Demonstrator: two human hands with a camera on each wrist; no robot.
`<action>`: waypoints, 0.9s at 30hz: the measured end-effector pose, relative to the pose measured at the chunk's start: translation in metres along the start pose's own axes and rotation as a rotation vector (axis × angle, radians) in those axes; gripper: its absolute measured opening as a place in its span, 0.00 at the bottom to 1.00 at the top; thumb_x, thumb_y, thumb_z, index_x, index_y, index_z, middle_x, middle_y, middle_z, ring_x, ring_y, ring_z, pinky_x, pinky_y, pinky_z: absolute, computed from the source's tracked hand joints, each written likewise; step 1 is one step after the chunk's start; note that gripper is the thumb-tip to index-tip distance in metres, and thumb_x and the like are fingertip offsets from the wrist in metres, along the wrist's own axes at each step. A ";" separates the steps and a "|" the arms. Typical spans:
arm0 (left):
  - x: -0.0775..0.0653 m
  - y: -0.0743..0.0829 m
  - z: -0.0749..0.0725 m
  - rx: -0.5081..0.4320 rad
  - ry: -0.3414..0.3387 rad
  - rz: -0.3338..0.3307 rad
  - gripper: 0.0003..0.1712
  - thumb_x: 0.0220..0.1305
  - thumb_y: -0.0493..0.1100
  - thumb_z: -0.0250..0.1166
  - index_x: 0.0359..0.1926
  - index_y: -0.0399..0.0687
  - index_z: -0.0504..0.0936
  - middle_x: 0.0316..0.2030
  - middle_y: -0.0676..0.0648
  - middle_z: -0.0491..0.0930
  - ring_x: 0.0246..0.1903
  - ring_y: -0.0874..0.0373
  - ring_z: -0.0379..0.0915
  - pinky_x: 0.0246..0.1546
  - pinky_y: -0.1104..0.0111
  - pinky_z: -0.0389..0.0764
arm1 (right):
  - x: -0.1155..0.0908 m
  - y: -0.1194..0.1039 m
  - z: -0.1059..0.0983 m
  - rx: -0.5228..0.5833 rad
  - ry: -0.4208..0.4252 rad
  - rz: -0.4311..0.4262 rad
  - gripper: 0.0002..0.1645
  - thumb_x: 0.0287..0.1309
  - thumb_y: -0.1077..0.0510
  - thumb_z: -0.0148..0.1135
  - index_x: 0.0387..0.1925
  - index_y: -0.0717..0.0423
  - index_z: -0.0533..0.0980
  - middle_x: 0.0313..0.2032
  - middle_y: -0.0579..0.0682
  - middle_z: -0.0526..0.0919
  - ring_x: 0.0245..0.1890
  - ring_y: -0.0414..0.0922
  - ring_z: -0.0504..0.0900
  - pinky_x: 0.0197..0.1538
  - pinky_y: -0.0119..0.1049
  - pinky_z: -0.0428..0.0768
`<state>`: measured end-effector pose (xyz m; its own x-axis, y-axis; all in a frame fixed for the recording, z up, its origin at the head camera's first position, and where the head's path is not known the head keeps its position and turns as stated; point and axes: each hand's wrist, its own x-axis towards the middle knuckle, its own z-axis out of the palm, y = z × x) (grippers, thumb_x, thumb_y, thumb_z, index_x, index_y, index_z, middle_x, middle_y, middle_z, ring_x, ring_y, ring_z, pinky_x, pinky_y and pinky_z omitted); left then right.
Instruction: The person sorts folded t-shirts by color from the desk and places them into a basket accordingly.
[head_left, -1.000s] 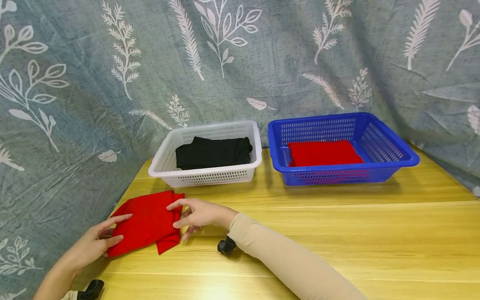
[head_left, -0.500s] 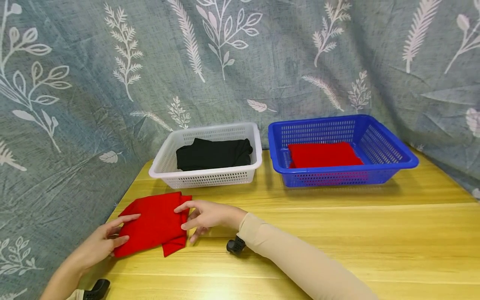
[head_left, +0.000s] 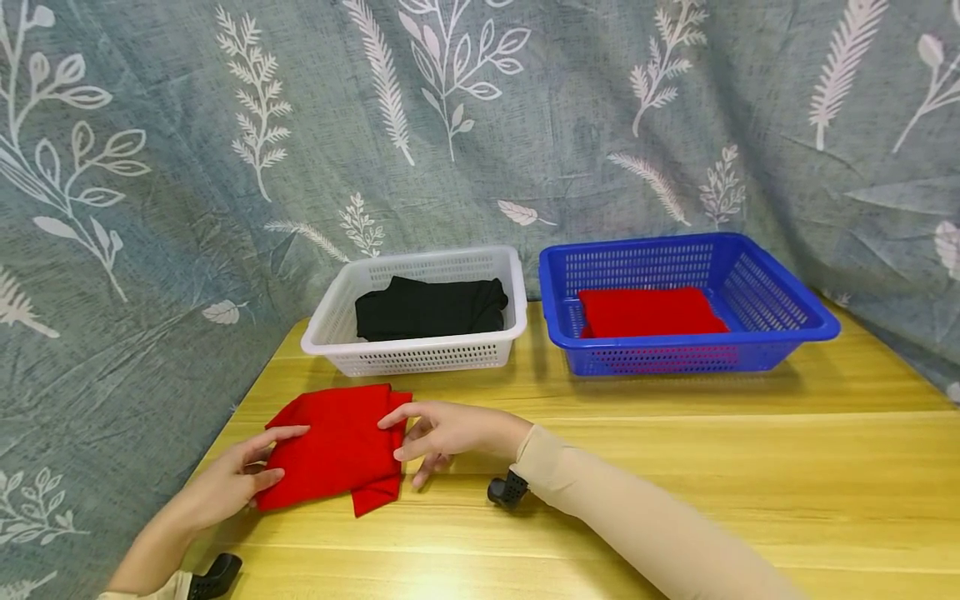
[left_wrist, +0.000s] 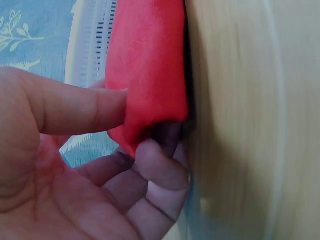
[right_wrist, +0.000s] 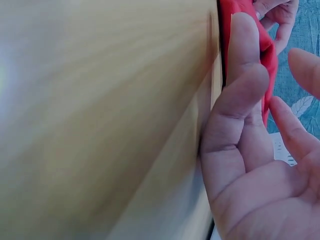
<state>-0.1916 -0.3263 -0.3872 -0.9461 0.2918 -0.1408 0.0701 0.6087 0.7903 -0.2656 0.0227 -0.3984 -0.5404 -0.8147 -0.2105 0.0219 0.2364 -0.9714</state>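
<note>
A folded red garment [head_left: 330,450] lies on the left part of the wooden table, a narrow flap sticking out at its near right corner. My left hand [head_left: 225,483] grips its left edge. In the left wrist view the thumb of that hand [left_wrist: 60,150] presses one face while the fingers curl at the end of the red fold [left_wrist: 150,60]. My right hand [head_left: 450,433] is at the garment's right edge, its index finger reaching over the cloth. The right wrist view shows that hand [right_wrist: 245,150] with fingers loosely bent along the red cloth [right_wrist: 269,60] and thumb spread apart.
Behind the garment stands a white basket [head_left: 420,348] holding folded black clothing [head_left: 427,308]. To its right is a blue basket [head_left: 690,342] with another folded red garment [head_left: 645,310]. A patterned grey-blue curtain [head_left: 450,200] hangs along the back and left of the table [head_left: 675,442].
The red garment has slid to the right across the table, and both hands have travelled with it. The baskets stay in place while the head view shifts slightly.
</note>
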 end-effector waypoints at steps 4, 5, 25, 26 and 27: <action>0.003 0.005 0.006 0.017 -0.013 0.012 0.35 0.74 0.30 0.61 0.79 0.45 0.68 0.59 0.30 0.73 0.17 0.59 0.61 0.21 0.69 0.72 | -0.010 0.001 -0.004 -0.016 -0.002 0.006 0.32 0.76 0.58 0.65 0.76 0.49 0.68 0.48 0.52 0.79 0.33 0.45 0.93 0.29 0.30 0.70; 0.003 0.006 0.007 0.021 -0.015 0.016 0.35 0.73 0.30 0.62 0.79 0.45 0.69 0.59 0.30 0.74 0.17 0.59 0.61 0.21 0.70 0.72 | -0.012 0.001 -0.005 -0.020 -0.003 0.012 0.32 0.76 0.58 0.65 0.77 0.48 0.68 0.49 0.53 0.79 0.33 0.45 0.92 0.29 0.30 0.70; 0.024 0.037 0.036 0.040 -0.127 0.059 0.33 0.76 0.33 0.62 0.78 0.54 0.70 0.54 0.36 0.68 0.32 0.52 0.72 0.27 0.70 0.74 | -0.062 0.011 -0.040 -0.095 0.041 0.037 0.34 0.77 0.52 0.64 0.78 0.44 0.65 0.54 0.58 0.81 0.37 0.49 0.94 0.32 0.32 0.72; 0.025 0.039 0.037 0.042 -0.130 0.061 0.33 0.76 0.33 0.62 0.78 0.54 0.70 0.55 0.35 0.68 0.33 0.52 0.72 0.28 0.70 0.75 | -0.063 0.012 -0.040 -0.092 0.039 0.037 0.34 0.77 0.52 0.64 0.78 0.44 0.64 0.54 0.58 0.80 0.37 0.49 0.94 0.32 0.31 0.71; 0.026 0.041 0.039 0.043 -0.133 0.063 0.33 0.76 0.33 0.62 0.78 0.54 0.70 0.55 0.35 0.68 0.33 0.52 0.72 0.28 0.70 0.75 | -0.064 0.012 -0.040 -0.089 0.039 0.037 0.34 0.77 0.53 0.64 0.78 0.44 0.64 0.53 0.59 0.81 0.37 0.49 0.94 0.32 0.31 0.71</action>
<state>-0.2011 -0.2654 -0.3819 -0.8893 0.4237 -0.1720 0.1439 0.6164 0.7742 -0.2649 0.0990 -0.3922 -0.5731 -0.7837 -0.2396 -0.0312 0.3130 -0.9492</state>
